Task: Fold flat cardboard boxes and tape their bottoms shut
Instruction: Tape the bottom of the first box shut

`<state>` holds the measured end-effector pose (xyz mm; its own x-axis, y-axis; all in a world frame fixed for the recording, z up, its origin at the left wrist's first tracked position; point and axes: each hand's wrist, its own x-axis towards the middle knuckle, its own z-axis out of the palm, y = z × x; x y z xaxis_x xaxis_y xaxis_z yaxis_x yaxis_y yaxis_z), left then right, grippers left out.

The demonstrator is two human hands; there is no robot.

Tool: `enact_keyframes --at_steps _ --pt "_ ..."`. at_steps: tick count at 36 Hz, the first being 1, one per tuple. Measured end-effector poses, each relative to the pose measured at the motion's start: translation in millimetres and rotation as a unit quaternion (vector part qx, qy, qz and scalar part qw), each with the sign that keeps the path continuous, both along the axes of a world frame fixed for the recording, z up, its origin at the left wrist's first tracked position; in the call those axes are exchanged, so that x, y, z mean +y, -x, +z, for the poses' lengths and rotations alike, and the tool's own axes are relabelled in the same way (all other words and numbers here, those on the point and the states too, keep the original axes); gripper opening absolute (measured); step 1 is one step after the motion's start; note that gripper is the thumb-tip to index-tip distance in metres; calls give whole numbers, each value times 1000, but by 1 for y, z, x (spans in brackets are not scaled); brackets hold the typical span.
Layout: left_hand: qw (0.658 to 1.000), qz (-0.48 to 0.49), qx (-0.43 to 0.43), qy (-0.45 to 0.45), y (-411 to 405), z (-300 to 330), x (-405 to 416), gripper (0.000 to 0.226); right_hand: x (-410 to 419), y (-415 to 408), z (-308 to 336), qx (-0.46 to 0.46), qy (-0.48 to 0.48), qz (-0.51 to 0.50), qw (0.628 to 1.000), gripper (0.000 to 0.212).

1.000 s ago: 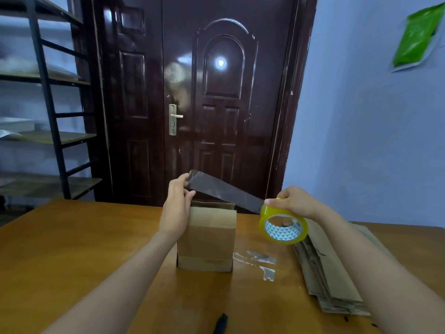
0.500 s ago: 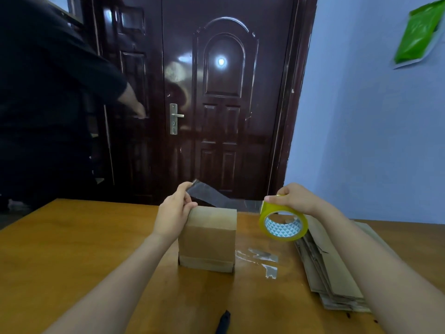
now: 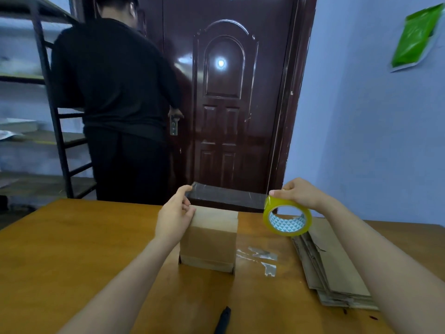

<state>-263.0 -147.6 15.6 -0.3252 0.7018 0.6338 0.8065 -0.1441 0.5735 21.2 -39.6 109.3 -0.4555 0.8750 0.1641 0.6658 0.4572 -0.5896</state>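
Note:
A small folded cardboard box stands upright in the middle of the wooden table. My left hand pinches the free end of a clear tape strip at the box's top left corner. The strip stretches level above the box to a yellow tape roll. My right hand grips that roll from above, to the right of the box.
A stack of flat cardboard boxes lies on the table at the right. Scraps of tape stick to the table beside the box. A black pen-like tool lies near the front edge. A person in black stands at the dark door. Metal shelves stand left.
The tape strip has come down from a slant to nearly level over the box. A person in black has walked in from the left and now holds the door handle.

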Motion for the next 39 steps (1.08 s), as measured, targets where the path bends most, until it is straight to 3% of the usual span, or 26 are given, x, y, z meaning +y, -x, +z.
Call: enact_keyframes --at_steps 7,19,39 --pt "996 11 -88 -19 -2 -8 1 44 -6 4 2 -20 17 19 999 50" --pt "987 20 -156 -24 -4 -9 1 33 -5 14 -28 -59 33 27 997 49" --pt "981 25 -192 -22 -4 -12 -2 16 -4 33 -77 -49 74 14 996 52"
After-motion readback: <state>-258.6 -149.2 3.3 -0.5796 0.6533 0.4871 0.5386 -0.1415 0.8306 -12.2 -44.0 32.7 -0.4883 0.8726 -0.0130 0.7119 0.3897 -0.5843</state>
